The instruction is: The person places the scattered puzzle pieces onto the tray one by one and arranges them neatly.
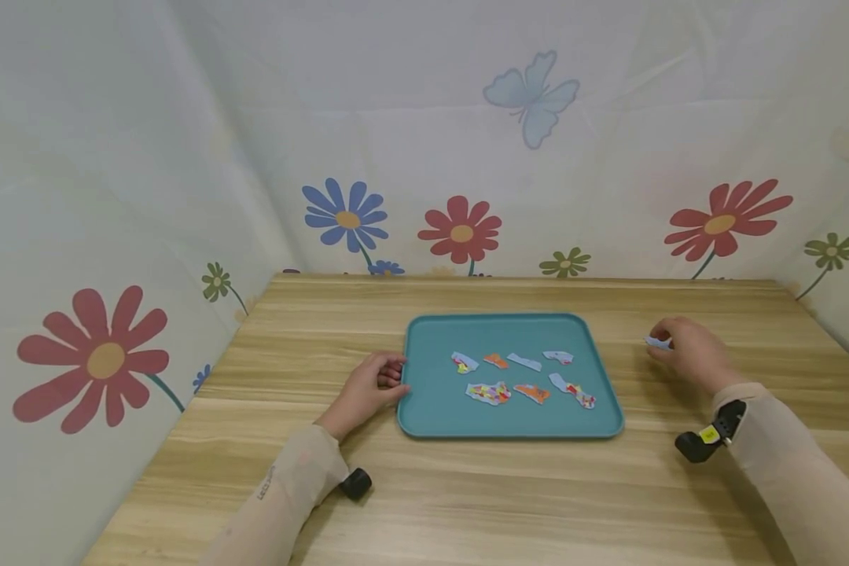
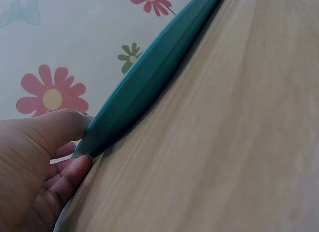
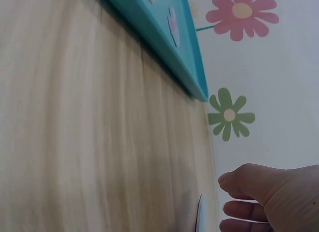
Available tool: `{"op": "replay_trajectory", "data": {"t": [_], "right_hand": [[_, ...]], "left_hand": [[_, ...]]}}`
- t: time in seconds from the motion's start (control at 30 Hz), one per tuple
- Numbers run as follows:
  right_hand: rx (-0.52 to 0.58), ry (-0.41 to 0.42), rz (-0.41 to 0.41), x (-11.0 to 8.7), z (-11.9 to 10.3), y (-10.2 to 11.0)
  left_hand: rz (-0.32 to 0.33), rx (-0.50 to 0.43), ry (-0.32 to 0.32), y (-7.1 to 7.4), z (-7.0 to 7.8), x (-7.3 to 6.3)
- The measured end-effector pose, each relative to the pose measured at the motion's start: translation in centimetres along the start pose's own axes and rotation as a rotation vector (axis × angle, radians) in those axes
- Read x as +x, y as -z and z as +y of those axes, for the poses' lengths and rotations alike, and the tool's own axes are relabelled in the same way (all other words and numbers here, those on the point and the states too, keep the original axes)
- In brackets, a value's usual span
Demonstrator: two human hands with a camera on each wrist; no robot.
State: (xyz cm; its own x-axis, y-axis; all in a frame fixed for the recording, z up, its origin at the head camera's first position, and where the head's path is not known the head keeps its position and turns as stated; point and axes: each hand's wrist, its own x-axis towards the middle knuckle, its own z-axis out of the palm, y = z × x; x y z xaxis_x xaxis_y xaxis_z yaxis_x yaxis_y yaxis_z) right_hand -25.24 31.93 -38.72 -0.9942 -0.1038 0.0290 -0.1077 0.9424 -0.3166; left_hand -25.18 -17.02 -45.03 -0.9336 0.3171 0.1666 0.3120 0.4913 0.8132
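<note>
A teal tray (image 1: 439, 420) lies on the wooden table with several torn, colourful printed paper pieces (image 1: 490, 393) spread on it in two rough rows. My left hand (image 1: 368, 393) holds the tray's left edge between thumb and bent fingers; the left wrist view shows the fingertips (image 2: 82, 125) against the rim. Right of the tray, my right hand (image 1: 693, 354) hovers over another pale blue paper piece (image 1: 658, 343). In the right wrist view that piece (image 3: 200, 214) shows nearly edge-on at the bottom, with a small gap between it and the loosely bent fingers (image 3: 244, 210).
A white cloth (image 1: 410, 149) printed with flowers and a butterfly hangs behind and left of the table. Bare wood (image 1: 509, 495) extends in front of the tray. Black cameras (image 1: 700, 444) are strapped at both wrists.
</note>
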Motion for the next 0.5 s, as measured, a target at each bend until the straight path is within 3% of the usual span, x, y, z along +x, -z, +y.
{"op": "replay_trajectory", "data": {"t": [0.5], "right_hand": [[-0.028, 0.015, 0.036, 0.5, 2.8, -1.2]], "left_hand": [[-0.002, -0.013, -0.019, -0.1, -0.4, 0.1]]}}
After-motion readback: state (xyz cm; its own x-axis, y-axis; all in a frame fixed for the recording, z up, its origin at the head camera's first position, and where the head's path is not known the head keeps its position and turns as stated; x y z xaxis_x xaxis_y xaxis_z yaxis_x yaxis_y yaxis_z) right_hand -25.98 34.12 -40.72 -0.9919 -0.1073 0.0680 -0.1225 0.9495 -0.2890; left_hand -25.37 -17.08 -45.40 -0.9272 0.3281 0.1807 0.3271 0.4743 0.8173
